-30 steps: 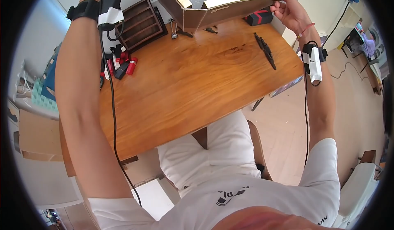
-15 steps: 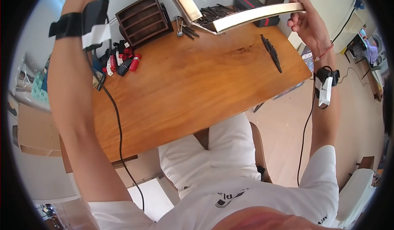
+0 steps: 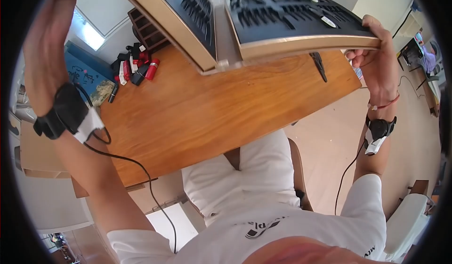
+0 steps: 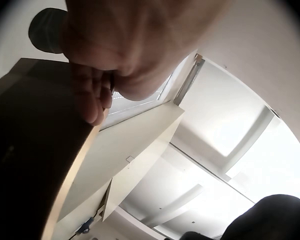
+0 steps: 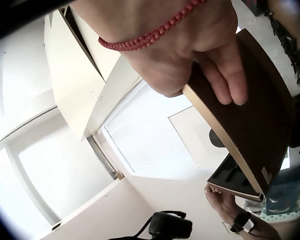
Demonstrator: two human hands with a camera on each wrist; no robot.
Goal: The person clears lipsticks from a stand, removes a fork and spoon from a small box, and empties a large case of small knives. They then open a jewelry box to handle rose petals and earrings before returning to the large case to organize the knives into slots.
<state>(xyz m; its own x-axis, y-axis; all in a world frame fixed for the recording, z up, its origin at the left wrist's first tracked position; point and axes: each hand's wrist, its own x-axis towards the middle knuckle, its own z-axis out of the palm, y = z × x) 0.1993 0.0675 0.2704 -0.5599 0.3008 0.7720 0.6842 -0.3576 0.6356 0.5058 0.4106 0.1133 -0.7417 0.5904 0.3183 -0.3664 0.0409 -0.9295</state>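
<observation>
Both hands hold up a hinged, gold-edged case (image 3: pixel 301 43), spread open above the table. Its dark interior (image 3: pixel 263 28) has rows of slots, with a few small white-marked pieces on the right half. My right hand (image 3: pixel 379 68) grips the right half's outer end, thumb on top and fingers underneath. In the right wrist view, its fingers (image 5: pixel 222 82) lie against the brown outer cover (image 5: pixel 262 115). At the far left, my left hand (image 4: pixel 130 45) pinches the other half's edge, fingers on the dark outer face; the top of the head view cuts this hand off.
The wooden table (image 3: pixel 202 104) lies below the case. Red and black small items (image 3: pixel 134 66) are piled at its left, near a dark compartment tray (image 3: pixel 146 31) and a blue book (image 3: pixel 89 73). A slim black object (image 3: pixel 318 67) lies at the right. Cables trail from both wrists.
The case has come nearer and tipped, so its slotted interior now faces me instead of its outer side. My left hand has moved left and turned; my right hand has shifted right and lower.
</observation>
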